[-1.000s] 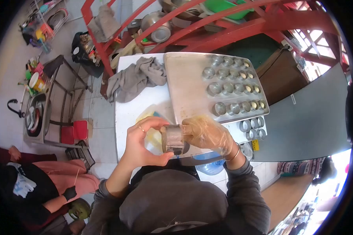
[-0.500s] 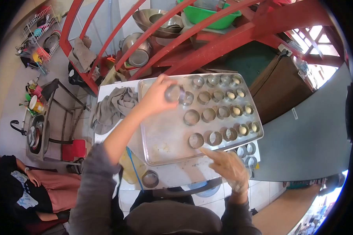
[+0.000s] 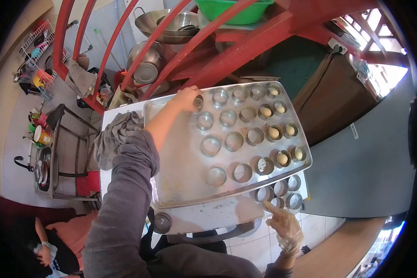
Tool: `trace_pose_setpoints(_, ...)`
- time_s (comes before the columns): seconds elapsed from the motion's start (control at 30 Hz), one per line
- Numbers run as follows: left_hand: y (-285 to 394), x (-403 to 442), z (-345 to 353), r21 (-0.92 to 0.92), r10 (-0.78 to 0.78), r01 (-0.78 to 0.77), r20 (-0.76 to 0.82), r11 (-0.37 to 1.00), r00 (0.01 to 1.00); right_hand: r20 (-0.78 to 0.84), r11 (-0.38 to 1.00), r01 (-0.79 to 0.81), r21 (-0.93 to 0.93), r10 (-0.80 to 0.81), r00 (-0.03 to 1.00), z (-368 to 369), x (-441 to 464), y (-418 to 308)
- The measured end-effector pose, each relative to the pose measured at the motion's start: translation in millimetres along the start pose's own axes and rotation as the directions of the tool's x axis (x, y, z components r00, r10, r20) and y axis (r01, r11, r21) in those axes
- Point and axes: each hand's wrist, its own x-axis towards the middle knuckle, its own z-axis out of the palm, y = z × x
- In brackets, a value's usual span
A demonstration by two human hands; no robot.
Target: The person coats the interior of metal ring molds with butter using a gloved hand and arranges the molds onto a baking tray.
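Observation:
My left hand (image 3: 188,98) grips a metal ring mould (image 3: 198,103) at the far left of a large metal baking tray (image 3: 180,180). That ring is at or just above the tray surface, in line with the far row; I cannot tell whether it touches. Rows of similar rings fill the tray's right side, with pale dough balls (image 3: 282,159) inside those at the right end. In a clear plastic glove, my right hand (image 3: 285,226) has its index finger stretched toward loose rings (image 3: 264,193) on the white table (image 3: 222,214). Nothing shows held in it.
A grey cloth (image 3: 118,136) lies left of the tray, and a lone ring (image 3: 162,223) is near the front edge. Red bars (image 3: 245,44) rise behind the table. A grey panel (image 3: 356,162) stands on the right. A seated person (image 3: 62,241) is at lower left.
My left hand has carried the ring to the tray's far edge and lowered it. My right hand has moved from the tray's front edge toward the loose rings. The camera view has shifted.

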Motion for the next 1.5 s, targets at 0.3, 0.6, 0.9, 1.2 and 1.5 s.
trace_pose_setpoints(0.3,-8.3,7.9,11.0,-0.087,0.036,-0.041,-0.066,0.995,0.997,0.066,0.995,-0.015,0.100,0.008,0.998,4.7,10.8,-0.4)
trace_pose_setpoints(0.6,-9.0,-29.8,-30.3,-0.001,0.266,-0.283,-0.346,0.959,0.900,-0.020,0.911,0.018,0.412,-0.011,1.000,18.8,0.1,21.8)
trace_pose_setpoints(0.9,121.1,-326.6,-99.1,-0.338,-0.009,-0.053,-0.182,0.939,0.983,0.046,0.981,0.194,0.032,-0.195,0.980,9.8,13.8,-36.5)
trace_pose_setpoints(1.2,191.7,-426.6,19.1,0.056,-0.207,0.213,-0.087,0.976,0.974,0.188,0.840,0.477,-0.259,-0.441,0.878,27.1,34.2,-102.4)
trace_pose_setpoints(1.5,171.3,-418.7,41.4,0.215,-0.161,0.175,-0.082,0.961,0.984,0.276,0.840,0.517,-0.163,-0.465,0.841,36.9,29.9,-113.7)
